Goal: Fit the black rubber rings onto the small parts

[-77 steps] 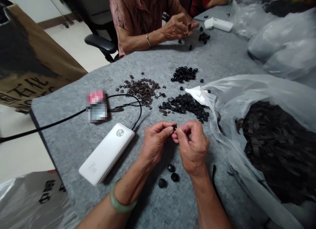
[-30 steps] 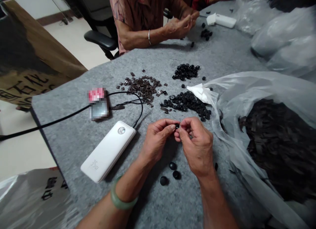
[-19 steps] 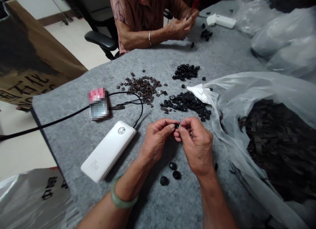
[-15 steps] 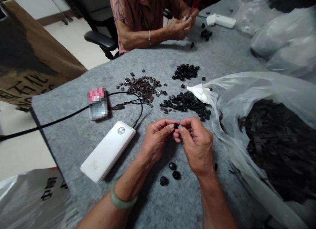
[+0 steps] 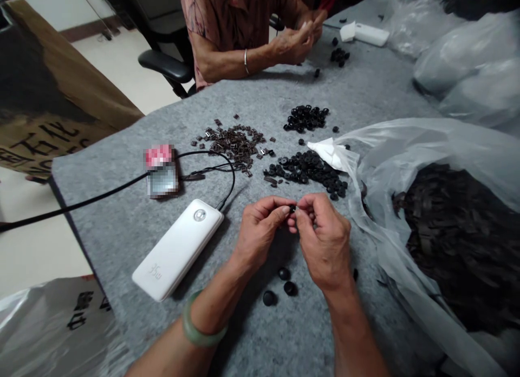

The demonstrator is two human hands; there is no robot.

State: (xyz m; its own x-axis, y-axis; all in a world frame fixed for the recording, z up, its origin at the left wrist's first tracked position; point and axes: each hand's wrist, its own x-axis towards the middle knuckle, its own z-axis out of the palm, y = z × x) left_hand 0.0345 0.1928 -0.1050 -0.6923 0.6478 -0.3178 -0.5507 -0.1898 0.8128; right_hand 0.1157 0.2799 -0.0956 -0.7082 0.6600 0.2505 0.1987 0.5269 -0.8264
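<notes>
Between thumb and fingers, my left hand (image 5: 260, 225) pinches a small round black part (image 5: 292, 208). My right hand (image 5: 323, 233) is closed at the other side of that part, its fingertips meeting it; whether they hold a separate piece is too small to tell. Below the hands, three round black knobs (image 5: 290, 288) lie on the grey felt table cover (image 5: 239, 333). Beyond my hands is a heap of black disc-shaped parts (image 5: 311, 168), with black rings (image 5: 306, 118) behind it. Small dark brown metal clips (image 5: 235, 143) are piled to the left of these.
A white power bank (image 5: 176, 249) with a black cable (image 5: 101, 193) lies left of my hands. At right, an open plastic bag (image 5: 376, 214) holds dark strips (image 5: 450, 241). Across the table, a co-worker's hands (image 5: 298, 41) are near several black parts (image 5: 340, 56).
My fingers have shifted slightly around the black part, which is now more covered. The co-worker's hands have changed pose, with fingers straighter.
</notes>
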